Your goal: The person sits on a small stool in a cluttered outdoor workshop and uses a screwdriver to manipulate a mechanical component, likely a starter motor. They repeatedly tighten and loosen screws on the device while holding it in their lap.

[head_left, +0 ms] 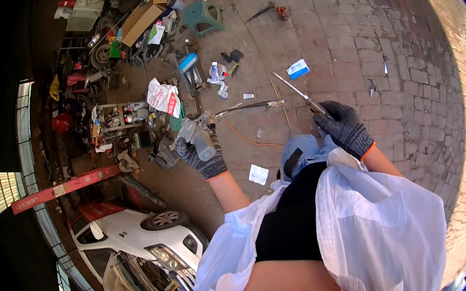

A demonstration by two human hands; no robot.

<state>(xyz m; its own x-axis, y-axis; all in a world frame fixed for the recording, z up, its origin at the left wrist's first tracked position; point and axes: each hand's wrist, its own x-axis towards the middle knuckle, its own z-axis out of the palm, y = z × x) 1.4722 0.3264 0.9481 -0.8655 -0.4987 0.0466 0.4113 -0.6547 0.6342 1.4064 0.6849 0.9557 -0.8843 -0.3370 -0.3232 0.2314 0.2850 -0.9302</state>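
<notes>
Holding the rod (301, 92) well asks for a firm grip at its thick end, where the right hand's (347, 127) gloved fingers are wrapped round it; its thin tip points away from the body; the left hand (203, 158) has its fingers curled about a clear cup (204, 145), near the white bag (163, 97), how tightly I cannot tell; better to keep the cup steady, and the tip clear of the orange hose (249, 140) between the hands.

Our left hand (215, 165) holds a cloudy, see-through cup (204, 146), tipped over a bit. Our right hand (347, 128) grips a thin, shiny rod (293, 88), its tip slanting up and left.
</notes>
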